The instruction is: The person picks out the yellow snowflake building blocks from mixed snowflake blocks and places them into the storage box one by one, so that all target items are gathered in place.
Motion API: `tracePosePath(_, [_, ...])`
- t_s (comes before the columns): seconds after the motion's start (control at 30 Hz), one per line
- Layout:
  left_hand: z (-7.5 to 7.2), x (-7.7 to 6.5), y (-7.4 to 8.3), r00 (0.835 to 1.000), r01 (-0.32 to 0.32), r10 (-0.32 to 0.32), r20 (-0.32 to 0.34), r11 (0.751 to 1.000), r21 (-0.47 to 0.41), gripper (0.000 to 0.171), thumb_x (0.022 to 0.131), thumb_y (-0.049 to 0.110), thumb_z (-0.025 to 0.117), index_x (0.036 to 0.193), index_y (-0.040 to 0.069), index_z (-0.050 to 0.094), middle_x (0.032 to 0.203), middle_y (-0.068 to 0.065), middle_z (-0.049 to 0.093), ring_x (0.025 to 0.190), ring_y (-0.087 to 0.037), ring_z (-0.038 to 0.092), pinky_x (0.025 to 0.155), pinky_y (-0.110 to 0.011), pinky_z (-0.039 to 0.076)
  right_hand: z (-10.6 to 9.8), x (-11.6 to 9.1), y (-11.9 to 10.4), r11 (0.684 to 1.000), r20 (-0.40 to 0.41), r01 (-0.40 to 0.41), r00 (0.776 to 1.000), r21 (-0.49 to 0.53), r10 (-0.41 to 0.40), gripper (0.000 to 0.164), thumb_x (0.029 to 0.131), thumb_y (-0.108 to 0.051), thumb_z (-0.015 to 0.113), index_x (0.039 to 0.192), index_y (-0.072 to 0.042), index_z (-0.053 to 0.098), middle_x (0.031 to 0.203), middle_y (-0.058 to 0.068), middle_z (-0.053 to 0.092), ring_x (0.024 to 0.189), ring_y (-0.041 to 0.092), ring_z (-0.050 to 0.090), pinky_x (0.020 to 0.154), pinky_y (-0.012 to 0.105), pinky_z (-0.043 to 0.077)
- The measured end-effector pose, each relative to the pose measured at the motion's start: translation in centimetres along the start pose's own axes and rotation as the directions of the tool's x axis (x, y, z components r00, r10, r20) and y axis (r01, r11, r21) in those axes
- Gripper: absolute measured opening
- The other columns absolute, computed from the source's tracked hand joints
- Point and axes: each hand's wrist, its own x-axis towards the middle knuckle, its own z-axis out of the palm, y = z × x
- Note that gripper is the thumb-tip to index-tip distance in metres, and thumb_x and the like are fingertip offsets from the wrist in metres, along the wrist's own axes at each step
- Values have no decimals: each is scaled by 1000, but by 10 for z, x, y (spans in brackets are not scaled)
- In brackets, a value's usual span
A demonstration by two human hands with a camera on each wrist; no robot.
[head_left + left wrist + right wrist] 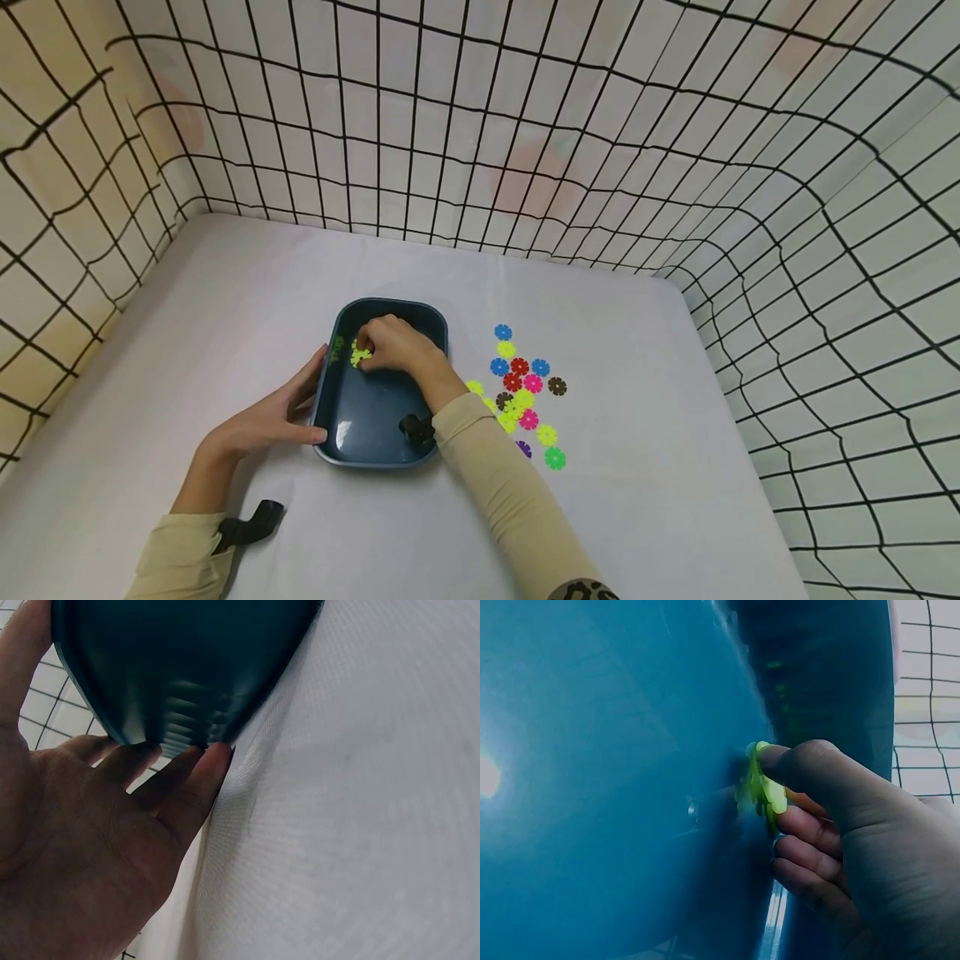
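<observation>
Inside a dark blue tray [367,417], my right hand [393,342] pinches yellow-green notched plastic discs [361,357] between thumb and fingers, near the left wall. The right wrist view shows the discs [763,784] overlapping, close over the tray floor [615,825]. My left hand [262,421] lies spread against the outside of the tray's left wall. In the left wrist view, the left hand's fingertips [217,757] touch that outer wall low down, by the white cloth.
Right of the tray lies a loose cluster of notched discs: blue [503,332], red [512,381], pink [528,419], brown [557,386], green [555,458] and several yellow ones [547,435]. A black wire grid [450,142] bounds the white-covered table [645,467] at the back and sides.
</observation>
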Motion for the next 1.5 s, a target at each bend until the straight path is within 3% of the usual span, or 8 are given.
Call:
tracePosePath(0.27, [0, 0, 1, 1000, -10, 10, -1, 1000, -3, 114, 81, 15, 74, 155, 33, -11, 164, -16, -7, 148, -50, 5, 109, -70, 19, 1, -1, 3, 998, -6, -2, 1000, 56, 2, 33, 85, -30, 74, 113, -13, 71, 104, -2, 70, 90, 5, 63, 80, 17, 51])
tracePosePath(0.63, [0, 0, 2, 1000, -6, 6, 8, 1000, -4, 114, 82, 16, 75, 155, 32, -11, 164, -18, -6, 148, -50, 5, 109, -70, 19, -5, -6, -3, 967, -52, 31, 998, 251, -19, 36, 83, -30, 77, 112, -11, 71, 108, 0, 72, 92, 5, 65, 77, 12, 50])
tracePosePath(0.83, [0, 1, 3, 1000, -6, 6, 16, 1000, 3, 114, 83, 16, 74, 155, 32, -12, 164, -17, -6, 148, -49, 6, 109, -67, 22, -12, -10, -10, 972, -56, 46, 998, 232, -34, 37, 84, -34, 75, 115, -13, 70, 106, -4, 71, 92, 6, 62, 78, 12, 48])
tracePosePath(0.9, [0, 1, 3, 1000, -4, 4, 17, 1000, 12, 113, 83, 16, 74, 155, 32, -12, 164, -17, -6, 148, -49, 7, 112, -58, 27, -14, -11, -11, 973, -57, 49, 998, 225, -37, 39, 84, -34, 75, 116, -13, 70, 106, -4, 71, 94, 6, 62, 79, 12, 48])
tracePosePath(1.03, [1, -1, 3, 1000, -4, 3, 20, 1000, 14, 113, 83, 15, 74, 155, 32, -11, 164, -17, -7, 148, -50, 6, 106, -21, 32, -20, -16, -14, 973, -68, 62, 997, 221, -48, 41, 84, -34, 75, 117, -11, 69, 107, -2, 71, 97, 7, 63, 82, 13, 49])
tracePosePath(1.3, [3, -1, 1, 1000, -5, 5, 15, 1000, 30, 113, 83, 16, 74, 156, 32, -11, 164, -17, -6, 147, -52, 6, 97, -7, 29, -39, -29, -18, 981, -100, 67, 994, 181, -50, 42, 83, -35, 76, 117, -11, 69, 107, 2, 72, 99, 13, 66, 81, 14, 48])
tracePosePath(1.4, [3, 0, 2, 1000, -1, 1, 5, 999, 48, 113, 83, 16, 74, 155, 33, -11, 164, -18, -5, 146, -53, 7, 98, -10, 31, -47, -36, -17, 976, -116, 59, 993, 208, -35, 44, 83, -34, 76, 118, -9, 68, 108, 5, 72, 100, 16, 65, 82, 16, 49])
tracePosePath(1.5, [3, 0, 2, 1000, 2, -2, -1, 998, 67, 113, 82, 16, 74, 155, 33, -11, 164, -19, -4, 146, -53, 9, 107, -28, 35, -52, -43, -12, 966, -138, 52, 990, 254, -17, 44, 84, -33, 76, 119, -7, 68, 108, 8, 71, 101, 20, 64, 82, 19, 49])
